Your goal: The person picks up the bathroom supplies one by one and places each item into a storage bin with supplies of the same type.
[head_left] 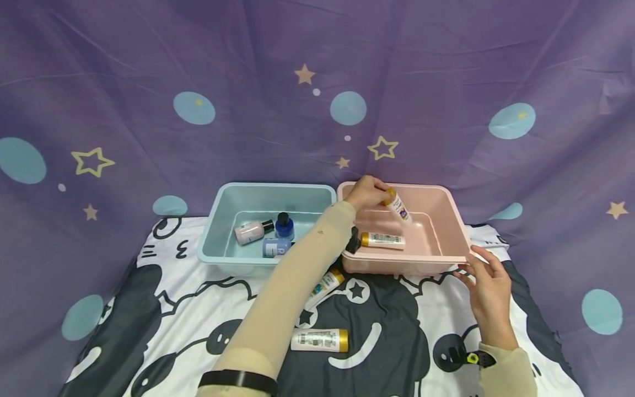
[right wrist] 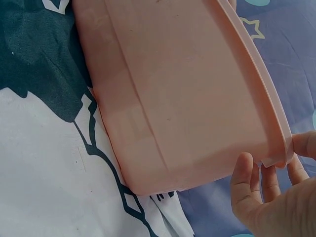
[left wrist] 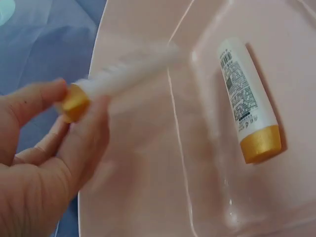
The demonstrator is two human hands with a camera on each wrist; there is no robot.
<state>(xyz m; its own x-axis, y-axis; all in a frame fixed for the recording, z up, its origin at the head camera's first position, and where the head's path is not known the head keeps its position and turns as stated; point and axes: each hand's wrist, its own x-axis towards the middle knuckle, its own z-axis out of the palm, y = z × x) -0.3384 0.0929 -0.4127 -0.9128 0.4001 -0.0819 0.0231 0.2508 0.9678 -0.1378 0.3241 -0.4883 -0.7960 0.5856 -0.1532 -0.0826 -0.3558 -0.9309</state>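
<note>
My left hand [head_left: 368, 193] reaches over the pink basin [head_left: 448, 220] and pinches a white squeeze tube [head_left: 399, 208] by its gold cap. In the left wrist view the held tube [left wrist: 131, 74] is blurred, its body slanting over the basin. Another white tube with a gold cap [head_left: 384, 241] lies on the basin floor, printed side up. At the basin's front right corner, my right hand [head_left: 488, 292] holds the rim; the right wrist view shows fingers [right wrist: 242, 170] against the outer wall below the rim [right wrist: 276, 116].
Left of the pink basin stands a light blue basin [head_left: 225, 212] holding a pale pink bottle [head_left: 252, 231], a dark blue bottle [head_left: 284, 225] and a lighter blue bottle [head_left: 274, 247]. On the patterned cloth lie two gold-capped tubes, one [head_left: 319, 340] nearer me, another [head_left: 326, 285] partly behind my left arm.
</note>
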